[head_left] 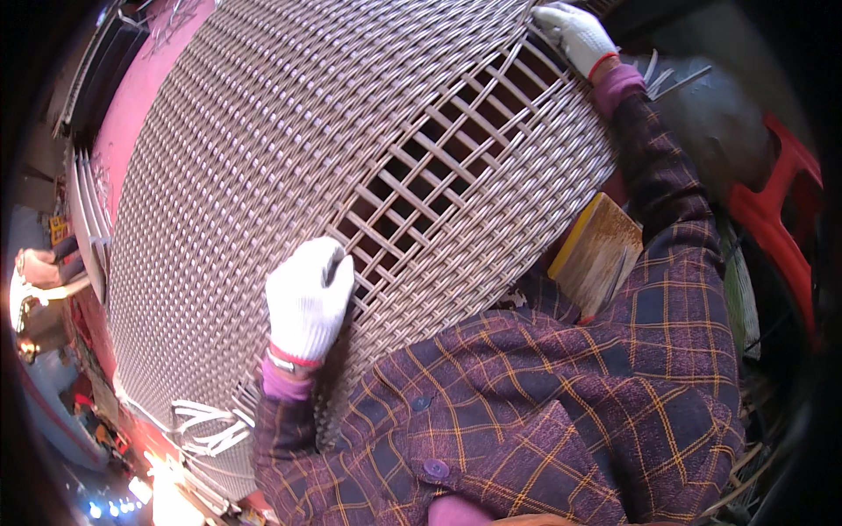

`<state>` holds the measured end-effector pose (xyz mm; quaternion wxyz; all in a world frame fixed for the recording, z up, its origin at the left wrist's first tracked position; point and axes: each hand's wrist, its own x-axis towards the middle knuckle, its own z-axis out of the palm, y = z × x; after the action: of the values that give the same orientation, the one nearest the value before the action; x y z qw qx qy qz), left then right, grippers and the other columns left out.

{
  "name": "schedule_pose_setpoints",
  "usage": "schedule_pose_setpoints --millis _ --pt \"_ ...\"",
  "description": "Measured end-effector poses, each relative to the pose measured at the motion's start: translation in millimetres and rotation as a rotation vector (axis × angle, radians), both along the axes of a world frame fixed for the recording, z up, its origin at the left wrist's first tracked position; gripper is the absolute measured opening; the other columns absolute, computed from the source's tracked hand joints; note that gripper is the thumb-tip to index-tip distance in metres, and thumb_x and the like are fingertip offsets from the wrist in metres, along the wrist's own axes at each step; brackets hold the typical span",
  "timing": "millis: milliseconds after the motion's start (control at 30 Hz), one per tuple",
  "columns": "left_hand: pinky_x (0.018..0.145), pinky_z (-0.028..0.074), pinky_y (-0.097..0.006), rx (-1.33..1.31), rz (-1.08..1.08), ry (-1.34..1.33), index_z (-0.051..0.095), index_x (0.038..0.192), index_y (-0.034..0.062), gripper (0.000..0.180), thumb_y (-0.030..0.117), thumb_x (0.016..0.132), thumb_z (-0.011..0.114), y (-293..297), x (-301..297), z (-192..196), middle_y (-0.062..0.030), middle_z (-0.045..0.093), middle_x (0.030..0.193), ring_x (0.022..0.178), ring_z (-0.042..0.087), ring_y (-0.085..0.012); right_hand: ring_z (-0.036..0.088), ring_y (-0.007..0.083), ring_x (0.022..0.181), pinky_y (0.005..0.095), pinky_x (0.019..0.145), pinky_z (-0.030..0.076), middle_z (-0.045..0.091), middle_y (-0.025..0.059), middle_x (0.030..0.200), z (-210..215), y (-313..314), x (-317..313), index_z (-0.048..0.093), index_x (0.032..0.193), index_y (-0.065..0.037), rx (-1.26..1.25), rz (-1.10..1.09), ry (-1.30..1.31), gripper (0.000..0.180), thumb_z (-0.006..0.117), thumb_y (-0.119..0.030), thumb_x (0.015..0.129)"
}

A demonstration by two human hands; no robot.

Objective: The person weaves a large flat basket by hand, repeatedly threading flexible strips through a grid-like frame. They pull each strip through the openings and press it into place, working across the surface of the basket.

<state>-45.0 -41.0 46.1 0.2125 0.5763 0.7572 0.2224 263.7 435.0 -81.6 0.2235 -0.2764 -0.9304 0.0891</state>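
Observation:
A large grey-brown wicker panel [263, 114] of tight weave spreads across the view in front of me. A long slanting gap in it shows an open lattice of flat strips [421, 188] with dark space behind. My left hand [309, 298], in a white knit glove with a red cuff, is closed at the gap's lower left end. What its curled fingers pinch is hidden. My right hand [577, 39], gloved alike, reaches to the gap's far upper right end. Its fingers bend over the strands at the panel's edge.
Loose pale strand ends [215, 425] stick out at the panel's lower left. Right of me stand a red plastic chair [781, 206] and a worn board with a yellow edge [601, 250]. More loose strands [671, 79] poke out past my right wrist. Another person's arm [44, 267] shows at far left.

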Motion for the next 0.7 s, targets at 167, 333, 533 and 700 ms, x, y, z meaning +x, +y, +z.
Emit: schedule_pose_setpoints --millis 167,333,533,700 --pt "0.071 0.058 -0.038 -0.1 0.053 -0.073 0.074 0.099 0.0034 0.012 0.012 0.093 0.078 -8 -7 15 -0.0163 0.073 0.089 0.077 0.073 -0.034 0.071 0.0348 0.082 0.0468 0.076 0.056 0.073 0.0132 0.088 27 -30 -12 0.074 0.098 -0.005 0.44 -0.042 -0.194 0.015 0.065 -0.017 0.097" --pt "0.069 0.057 -0.039 -0.082 0.112 0.015 0.073 0.099 0.0049 0.009 0.012 0.094 0.076 -30 -3 10 -0.0156 0.072 0.088 0.076 0.073 -0.0335 0.065 0.0115 0.068 0.0356 0.064 0.052 0.07 0.0071 0.073 90 -127 -44 0.078 0.09 -0.002 -0.553 -0.239 0.537 0.022 0.072 -0.022 0.1" --pt "0.066 0.056 -0.04 -0.082 0.134 -0.023 0.072 0.098 0.006 0.009 0.013 0.095 0.075 -31 -2 2 -0.0144 0.071 0.085 0.072 0.071 -0.0331 0.075 0.0241 0.079 0.0377 0.069 0.062 0.074 0.0116 0.09 87 -234 -95 0.074 0.105 -0.006 -0.181 0.528 -0.041 0.01 0.075 -0.014 0.098" --pt "0.063 0.056 -0.034 0.079 0.049 0.245 0.072 0.092 0.0025 0.008 0.007 0.093 0.079 -22 -2 -11 -0.0119 0.072 0.08 0.065 0.071 -0.0255 0.073 0.0288 0.082 0.0363 0.072 0.06 0.072 0.0086 0.094 63 -228 -124 0.071 0.106 -0.006 0.074 0.459 -0.013 0.01 0.074 -0.009 0.097"
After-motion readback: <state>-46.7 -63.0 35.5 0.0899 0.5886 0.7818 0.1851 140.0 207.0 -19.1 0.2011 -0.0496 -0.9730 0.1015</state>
